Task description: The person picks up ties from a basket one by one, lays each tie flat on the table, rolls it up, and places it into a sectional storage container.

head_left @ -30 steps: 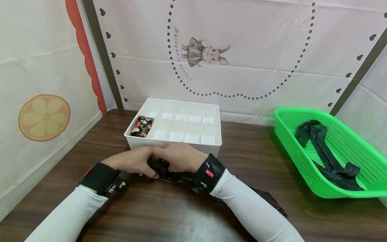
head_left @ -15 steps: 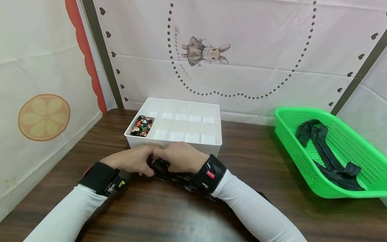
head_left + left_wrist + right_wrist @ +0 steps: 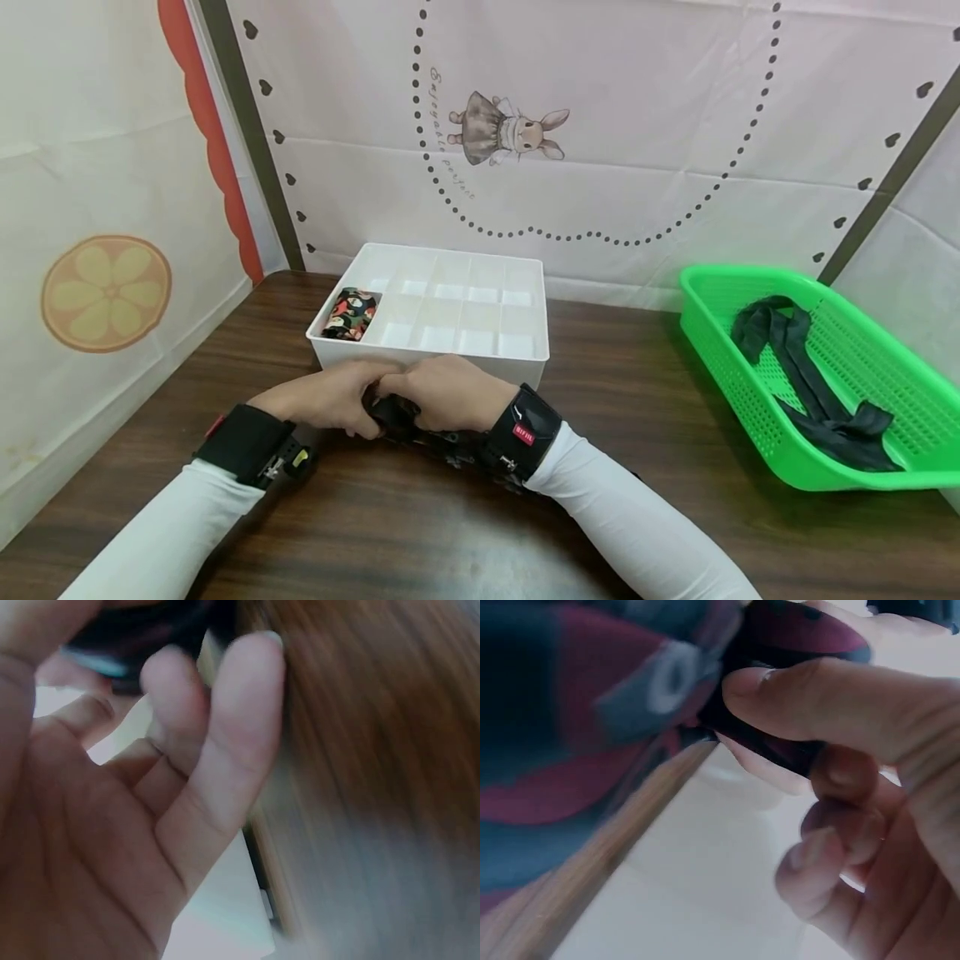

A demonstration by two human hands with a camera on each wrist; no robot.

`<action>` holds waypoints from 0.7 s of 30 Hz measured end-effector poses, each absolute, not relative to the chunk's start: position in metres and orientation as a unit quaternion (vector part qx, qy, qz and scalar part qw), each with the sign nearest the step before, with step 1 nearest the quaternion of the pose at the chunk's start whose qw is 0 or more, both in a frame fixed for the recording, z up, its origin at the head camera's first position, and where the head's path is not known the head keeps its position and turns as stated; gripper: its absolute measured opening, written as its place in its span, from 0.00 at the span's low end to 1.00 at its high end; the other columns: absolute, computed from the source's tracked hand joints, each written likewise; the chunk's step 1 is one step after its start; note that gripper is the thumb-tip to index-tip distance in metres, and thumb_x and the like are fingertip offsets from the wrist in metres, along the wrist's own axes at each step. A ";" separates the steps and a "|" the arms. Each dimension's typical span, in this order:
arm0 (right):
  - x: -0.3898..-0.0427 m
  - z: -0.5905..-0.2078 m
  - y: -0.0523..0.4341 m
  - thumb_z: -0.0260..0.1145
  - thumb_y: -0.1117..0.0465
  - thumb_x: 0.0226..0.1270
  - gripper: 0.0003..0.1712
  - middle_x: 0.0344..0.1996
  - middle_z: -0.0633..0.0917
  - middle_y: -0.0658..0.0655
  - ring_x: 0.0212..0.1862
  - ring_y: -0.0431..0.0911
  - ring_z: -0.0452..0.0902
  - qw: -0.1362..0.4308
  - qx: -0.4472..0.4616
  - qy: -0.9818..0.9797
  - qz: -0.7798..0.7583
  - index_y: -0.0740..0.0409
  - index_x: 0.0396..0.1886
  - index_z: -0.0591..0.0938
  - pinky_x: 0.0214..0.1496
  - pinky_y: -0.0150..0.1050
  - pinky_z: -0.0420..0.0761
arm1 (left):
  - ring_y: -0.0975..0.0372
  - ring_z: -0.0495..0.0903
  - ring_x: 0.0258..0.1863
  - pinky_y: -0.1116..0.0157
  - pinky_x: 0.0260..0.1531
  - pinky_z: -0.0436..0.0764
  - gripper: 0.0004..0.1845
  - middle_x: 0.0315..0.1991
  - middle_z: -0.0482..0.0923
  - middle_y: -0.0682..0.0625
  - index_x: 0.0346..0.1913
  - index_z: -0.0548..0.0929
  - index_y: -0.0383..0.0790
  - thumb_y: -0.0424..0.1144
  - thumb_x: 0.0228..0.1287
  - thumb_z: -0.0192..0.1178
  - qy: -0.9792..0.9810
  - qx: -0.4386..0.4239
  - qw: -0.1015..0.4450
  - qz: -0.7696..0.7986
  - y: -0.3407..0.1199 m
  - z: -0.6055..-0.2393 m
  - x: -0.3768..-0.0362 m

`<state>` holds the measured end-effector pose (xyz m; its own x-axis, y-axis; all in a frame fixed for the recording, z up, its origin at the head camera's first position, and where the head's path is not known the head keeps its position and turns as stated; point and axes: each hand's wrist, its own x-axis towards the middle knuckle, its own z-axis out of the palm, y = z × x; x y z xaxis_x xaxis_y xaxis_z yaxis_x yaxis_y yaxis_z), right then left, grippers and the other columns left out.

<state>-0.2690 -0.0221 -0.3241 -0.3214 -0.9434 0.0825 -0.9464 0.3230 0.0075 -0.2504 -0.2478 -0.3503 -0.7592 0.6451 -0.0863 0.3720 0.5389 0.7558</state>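
My left hand point(image 3: 330, 397) and right hand point(image 3: 457, 393) meet in front of the white divided box point(image 3: 502, 367). Between them is a dark necktie point(image 3: 395, 414) with a dark red pattern, wound into a roll at one end. Thumb and fingers of the left hand grip the roll, which shows dark at the top of the left wrist view. In the right wrist view, the right thumb point(image 3: 780, 697) presses on the roll point(image 3: 795, 634), and the loose patterned length point(image 3: 592, 750) runs off to the left. The right forearm hides part of that length in the head view.
A patterned rolled cloth point(image 3: 351, 315) fills the box's front left compartment. At the right stands a green basket point(image 3: 720, 375) holding a black fabric strip point(image 3: 806, 375). A printed cloth point(image 3: 637, 167) hangs behind the brown wooden table point(image 3: 360, 533).
The loose tail of the necktie, first seen beyond the right forearm, has drawn in toward the hands and is nearly hidden. Both hands stay in about the same place.
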 end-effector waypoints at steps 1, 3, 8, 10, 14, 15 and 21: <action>-0.269 -0.325 -0.022 0.77 0.67 0.60 0.21 0.28 0.81 0.47 0.31 0.41 0.74 0.042 0.579 -0.814 0.019 0.50 0.52 0.82 0.35 0.38 0.79 | 0.59 0.82 0.23 0.59 0.21 0.84 0.26 0.40 0.82 0.50 0.56 0.81 0.42 0.26 0.53 0.74 0.857 0.303 0.178 0.378 -0.249 -0.353 -0.251; -0.270 -0.328 -0.022 0.78 0.67 0.59 0.21 0.26 0.80 0.47 0.30 0.41 0.74 0.049 0.575 -0.816 0.019 0.51 0.49 0.79 0.34 0.39 0.79 | 0.59 0.83 0.23 0.58 0.21 0.85 0.23 0.38 0.83 0.51 0.55 0.82 0.42 0.29 0.56 0.73 0.854 0.308 0.174 0.382 -0.251 -0.356 -0.252; -0.271 -0.326 -0.021 0.79 0.66 0.60 0.25 0.29 0.81 0.46 0.32 0.40 0.74 0.024 0.574 -0.818 0.025 0.49 0.56 0.81 0.34 0.37 0.78 | 0.58 0.85 0.29 0.57 0.22 0.87 0.21 0.41 0.83 0.50 0.54 0.83 0.41 0.32 0.57 0.74 0.857 0.294 0.171 0.386 -0.248 -0.357 -0.251; -0.270 -0.324 -0.019 0.78 0.65 0.61 0.28 0.31 0.81 0.45 0.33 0.40 0.74 0.010 0.575 -0.818 0.020 0.48 0.61 0.83 0.35 0.35 0.78 | 0.56 0.85 0.30 0.56 0.22 0.87 0.20 0.42 0.82 0.48 0.52 0.83 0.40 0.32 0.56 0.74 0.864 0.277 0.174 0.383 -0.244 -0.355 -0.249; -0.271 -0.322 -0.018 0.75 0.67 0.62 0.29 0.31 0.80 0.45 0.34 0.40 0.74 0.011 0.580 -0.814 0.009 0.46 0.63 0.84 0.36 0.35 0.77 | 0.56 0.83 0.24 0.56 0.21 0.86 0.17 0.40 0.81 0.48 0.47 0.83 0.41 0.34 0.54 0.75 0.888 0.244 0.169 0.351 -0.239 -0.351 -0.246; -0.271 -0.322 -0.018 0.75 0.68 0.63 0.28 0.31 0.80 0.45 0.34 0.41 0.74 0.017 0.581 -0.814 0.008 0.46 0.62 0.85 0.36 0.35 0.77 | 0.56 0.83 0.23 0.57 0.20 0.85 0.18 0.40 0.80 0.48 0.48 0.83 0.41 0.35 0.54 0.75 0.893 0.242 0.165 0.343 -0.238 -0.350 -0.246; -0.276 -0.327 -0.017 0.76 0.69 0.61 0.25 0.36 0.85 0.45 0.36 0.40 0.77 0.047 0.571 -0.819 0.020 0.45 0.56 0.85 0.37 0.39 0.81 | 0.59 0.81 0.23 0.60 0.22 0.83 0.25 0.42 0.81 0.50 0.54 0.81 0.41 0.39 0.55 0.79 0.893 0.256 0.154 0.337 -0.239 -0.349 -0.247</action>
